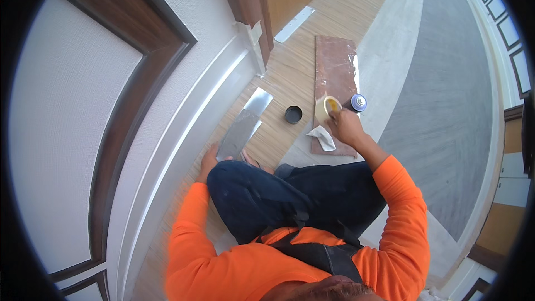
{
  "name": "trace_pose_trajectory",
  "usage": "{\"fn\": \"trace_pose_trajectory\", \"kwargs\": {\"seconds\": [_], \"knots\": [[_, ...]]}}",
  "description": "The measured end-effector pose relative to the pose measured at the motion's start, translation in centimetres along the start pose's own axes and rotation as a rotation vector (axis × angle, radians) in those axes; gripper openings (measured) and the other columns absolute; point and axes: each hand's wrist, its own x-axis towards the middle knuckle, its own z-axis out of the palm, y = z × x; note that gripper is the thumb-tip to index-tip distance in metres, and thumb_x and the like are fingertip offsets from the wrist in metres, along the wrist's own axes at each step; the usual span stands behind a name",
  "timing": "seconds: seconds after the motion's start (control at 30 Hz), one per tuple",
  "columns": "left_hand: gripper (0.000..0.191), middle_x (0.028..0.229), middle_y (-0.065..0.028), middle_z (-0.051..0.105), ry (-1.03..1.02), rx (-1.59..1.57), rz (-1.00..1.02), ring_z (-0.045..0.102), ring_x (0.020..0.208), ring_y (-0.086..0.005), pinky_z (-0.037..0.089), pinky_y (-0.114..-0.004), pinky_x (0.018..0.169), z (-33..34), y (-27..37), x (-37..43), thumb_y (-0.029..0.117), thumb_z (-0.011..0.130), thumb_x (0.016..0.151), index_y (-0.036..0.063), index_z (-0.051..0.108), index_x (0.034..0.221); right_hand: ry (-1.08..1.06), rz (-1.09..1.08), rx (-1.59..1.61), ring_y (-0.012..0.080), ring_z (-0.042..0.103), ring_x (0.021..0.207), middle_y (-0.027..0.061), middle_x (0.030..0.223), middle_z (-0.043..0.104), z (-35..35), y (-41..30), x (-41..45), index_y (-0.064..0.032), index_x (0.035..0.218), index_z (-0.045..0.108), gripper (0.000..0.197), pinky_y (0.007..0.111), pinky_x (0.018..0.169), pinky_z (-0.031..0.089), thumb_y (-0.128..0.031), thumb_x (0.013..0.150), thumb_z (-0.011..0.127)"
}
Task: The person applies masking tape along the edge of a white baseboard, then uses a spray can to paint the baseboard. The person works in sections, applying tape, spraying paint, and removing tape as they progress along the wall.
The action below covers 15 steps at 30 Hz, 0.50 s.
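Note:
My right hand [346, 127] grips a roll of masking tape [322, 110] over a reddish-brown board [335, 67]. Just beyond the roll stands a spray can [358, 102] with a purple top and a white nozzle. My left hand [207, 164] holds the near end of a flat metal plate [258, 102], beside my left knee. Grey covers the plate's near portion [237, 133], while the far end is shiny. Part of this hand is hidden by the plate and the knee. A crumpled white paper [324, 138] lies on the board's near end.
A black round cap [294, 114] rests on the wood-patterned floor [288, 79]. Along the left runs a white baseboard [188, 108], with masking tape [253, 33] at its corner by the brown door frame [255, 4]. Another metal plate [295, 24] lies near the door. Grey flooring [443, 92] extends rightward.

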Motion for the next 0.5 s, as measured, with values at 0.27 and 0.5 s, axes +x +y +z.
{"fn": "trace_pose_trajectory", "kwargs": {"seconds": [0.27, 0.5], "knots": [[0.100, 0.154, -0.0297, 0.045, 0.150, 0.011, -0.061, 0.040, 0.143, -0.0463, 0.032, -0.052, 0.120, 2.7, 0.7, -0.6, 0.054, 0.085, 0.079, 0.0035, 0.044, 0.155, 0.174, 0.257, -0.082, 0.0455, 0.069, 0.087, 0.0280, 0.096, 0.072, 4.5, 3.5, 11.3, 0.0003, 0.101, 0.071, 0.022, 0.054, 0.080, 0.056, -0.020, 0.093, 0.067], [0.108, 0.136, -0.0252, 0.056, 0.024, 0.143, -0.298, 0.052, 0.129, -0.0441, 0.040, -0.049, 0.113, 0.1, 4.2, 2.0, 0.035, 0.097, 0.064, 0.0048, 0.046, 0.154, 0.343, 0.134, -0.143, 0.0442, 0.059, 0.123, 0.0271, 0.126, 0.066, 10.1, 3.8, 12.1, -0.0006, 0.126, 0.063, 0.040, 0.053, 0.101, 0.048, -0.023, 0.092, 0.068]]}}
